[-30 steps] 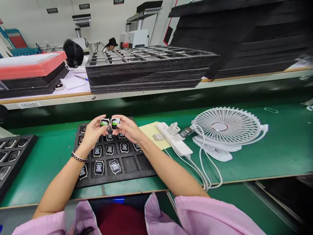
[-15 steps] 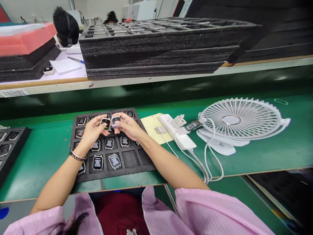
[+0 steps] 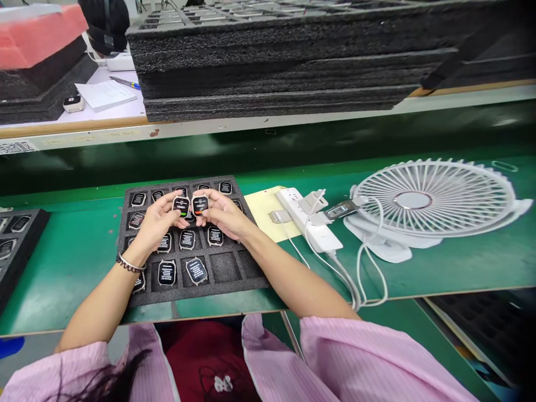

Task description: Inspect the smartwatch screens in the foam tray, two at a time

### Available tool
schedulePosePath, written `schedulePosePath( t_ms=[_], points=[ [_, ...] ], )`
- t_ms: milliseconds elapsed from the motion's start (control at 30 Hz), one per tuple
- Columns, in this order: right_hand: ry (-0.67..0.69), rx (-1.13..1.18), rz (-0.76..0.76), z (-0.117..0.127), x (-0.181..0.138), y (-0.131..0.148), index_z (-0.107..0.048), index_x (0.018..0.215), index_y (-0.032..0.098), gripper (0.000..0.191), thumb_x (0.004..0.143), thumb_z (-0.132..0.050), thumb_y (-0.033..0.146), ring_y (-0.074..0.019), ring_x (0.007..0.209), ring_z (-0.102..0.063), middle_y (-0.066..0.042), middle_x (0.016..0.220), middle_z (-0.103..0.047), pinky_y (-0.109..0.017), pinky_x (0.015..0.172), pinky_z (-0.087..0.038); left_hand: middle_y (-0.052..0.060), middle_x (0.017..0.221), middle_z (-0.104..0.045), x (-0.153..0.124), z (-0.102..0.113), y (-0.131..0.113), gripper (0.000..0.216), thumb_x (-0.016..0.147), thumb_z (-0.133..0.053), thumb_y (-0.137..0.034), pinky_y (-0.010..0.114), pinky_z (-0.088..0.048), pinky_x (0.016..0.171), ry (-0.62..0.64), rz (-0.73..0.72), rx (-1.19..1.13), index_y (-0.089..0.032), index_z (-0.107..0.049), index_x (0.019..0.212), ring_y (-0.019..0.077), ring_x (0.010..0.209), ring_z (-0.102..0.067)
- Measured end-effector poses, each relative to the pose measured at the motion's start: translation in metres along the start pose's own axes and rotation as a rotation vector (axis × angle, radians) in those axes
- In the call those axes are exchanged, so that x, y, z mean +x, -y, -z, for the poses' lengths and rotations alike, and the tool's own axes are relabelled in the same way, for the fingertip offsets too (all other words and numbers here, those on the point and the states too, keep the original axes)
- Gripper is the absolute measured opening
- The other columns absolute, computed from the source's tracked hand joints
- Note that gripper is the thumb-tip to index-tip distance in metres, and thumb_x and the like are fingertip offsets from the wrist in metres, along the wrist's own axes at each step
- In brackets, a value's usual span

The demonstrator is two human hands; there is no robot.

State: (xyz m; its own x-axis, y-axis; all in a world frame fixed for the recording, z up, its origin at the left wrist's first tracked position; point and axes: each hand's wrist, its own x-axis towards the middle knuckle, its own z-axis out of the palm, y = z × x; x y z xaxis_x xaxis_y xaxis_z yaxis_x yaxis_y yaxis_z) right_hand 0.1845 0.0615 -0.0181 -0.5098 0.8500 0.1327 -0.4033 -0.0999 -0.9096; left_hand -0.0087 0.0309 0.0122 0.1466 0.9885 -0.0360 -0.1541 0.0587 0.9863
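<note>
My left hand [image 3: 159, 219] grips a smartwatch body [image 3: 181, 206] without a strap, its lit screen showing small text and a green mark at the bottom. A second smartwatch body [image 3: 200, 204] is pinched in my right hand [image 3: 224, 215], with an orange-red mark low on its screen. Both watches are held side by side above a black foam tray [image 3: 184, 293]. In the tray's compartments lie several more watches, such as one tilted watch [image 3: 196, 271] in the front row, most with text on their screens. My hands hide part of the middle rows.
Right of the tray lie a yellow sheet [image 3: 264, 207], a white power strip [image 3: 310, 220] with cables, and a white fan [image 3: 435, 198]. Another foam tray [image 3: 25, 245] is at left. Stacked black foam trays [image 3: 268, 72] stand on the shelf behind, near a person's dark-haired head [image 3: 104, 25].
The view has tilted down slightly. Both thumbs have moved off the middle of the watch screens, and the right watch now shows text with an orange-red mark. Both watches remain held.
</note>
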Motion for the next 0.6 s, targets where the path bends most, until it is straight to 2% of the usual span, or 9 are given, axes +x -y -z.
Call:
schedulePosePath(
  t_ms=[167,400,600],
  points=[
    [-0.019,-0.013,-0.016,0.0016,-0.0019,0.0016,-0.054,0.117,0.02,0.045,0.075,-0.072,0.019,-0.0143,0.065,-0.067,-0.002,0.094,-0.07,-0.025,0.058,-0.051,0.001,0.085,-0.071,-0.001,-0.0004,0.0,0.071,0.072,-0.071,-0.019,0.024,-0.06,0.061,0.001,0.021,-0.003,-0.012,-0.049,0.139,0.0132,0.062,-0.071],
    [-0.075,-0.02,-0.057,0.0042,-0.0016,0.0011,-0.055,0.114,0.02,0.043,0.076,-0.076,0.025,-0.0143,0.063,-0.067,-0.003,0.093,-0.071,-0.024,0.055,-0.052,0.001,0.08,-0.069,0.0003,0.0017,0.0014,0.051,0.079,-0.067,-0.025,0.029,-0.062,0.063,-0.025,0.068,-0.034,-0.013,-0.059,0.128,0.0164,0.061,-0.073],
    [-0.092,-0.027,-0.04,0.0055,-0.0028,0.0019,-0.054,0.115,0.02,0.047,0.077,-0.079,0.029,-0.0133,0.061,-0.068,-0.003,0.093,-0.073,-0.021,0.054,-0.051,0.003,0.082,-0.069,0.0003,-0.0007,-0.0015,0.046,0.082,-0.063,-0.025,0.028,-0.062,0.06,-0.046,0.098,-0.028,-0.013,-0.061,0.126,0.0177,0.061,-0.073]
  ],
)
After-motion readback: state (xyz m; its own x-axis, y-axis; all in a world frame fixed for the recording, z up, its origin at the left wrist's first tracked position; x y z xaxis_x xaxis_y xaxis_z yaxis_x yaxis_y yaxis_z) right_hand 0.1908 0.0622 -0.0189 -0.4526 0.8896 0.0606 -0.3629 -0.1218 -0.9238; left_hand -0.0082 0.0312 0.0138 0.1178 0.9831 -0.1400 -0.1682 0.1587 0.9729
